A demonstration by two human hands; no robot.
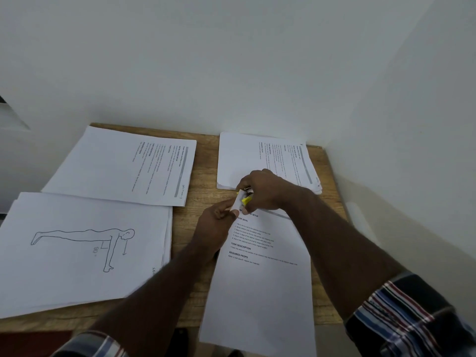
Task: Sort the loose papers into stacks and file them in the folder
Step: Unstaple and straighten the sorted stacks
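while both hands meet over the middle of the desk, the wooden table [201,176] sits in a white corner and carries four lots of paper. biggest is the near-left stack [85,253], top sheet a line drawing of a figure in push-up pose with a 90° mark, several sheets under it showing at the right edge. near-right sheet [260,292] is printed text with headings "task goal", "task description", "required props"; its near end overhangs the table's front edge. far-left stack [121,166] is printed text turned sideways, handwritten note in one corner, its near edge overlapping the drawing stack. far-right stack [260,161] is a thicker pile, also sideways text, near the right wall. no folder visible.

right hand [265,191] is curled around a small yellow and white item [243,198], hovering above the gap between far-right stack and near-right sheet. left hand [213,222] pinches the white lower end of the same item with thumb and fingertips. can't tell what the item is. striped shirt sleeves [412,313] show at bottom on both arms.
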